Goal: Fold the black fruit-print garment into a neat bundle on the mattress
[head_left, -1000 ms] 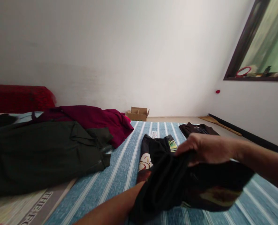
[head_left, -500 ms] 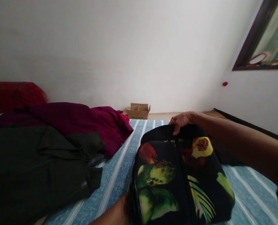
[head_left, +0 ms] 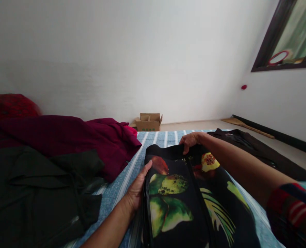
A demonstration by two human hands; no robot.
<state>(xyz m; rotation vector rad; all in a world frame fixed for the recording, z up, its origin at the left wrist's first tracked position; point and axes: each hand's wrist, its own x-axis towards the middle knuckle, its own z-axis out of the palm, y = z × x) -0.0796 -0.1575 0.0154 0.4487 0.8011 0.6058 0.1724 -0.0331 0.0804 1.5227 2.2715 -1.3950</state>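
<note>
A folded black garment (head_left: 173, 220) printed with green leaves and yellow and red fruit lies on the bed in front of me. My right hand (head_left: 190, 141) pinches the plain black band along its far edge. At the left edge is my left hand (head_left: 138, 187), its thumb over the print and its other fingers hidden beneath or behind the cloth. To the left lie a dark green garment (head_left: 44, 193) and, beyond it, a maroon garment (head_left: 101, 144). Another dark brown garment (head_left: 248, 148) is spread out past my right forearm.
The bed has a blue, white-striped sheet (head_left: 132, 165). An open cardboard box (head_left: 149, 123) stands beyond its far edge by the wall (head_left: 142, 62). A red patterned bundle (head_left: 10, 105) sits at the far left. A dark-framed window (head_left: 266, 38) is at upper right.
My left hand has come up along the garment's left edge, its thumb now in view. The garment has flattened and sunk lower. The brown garment at right shows more.
</note>
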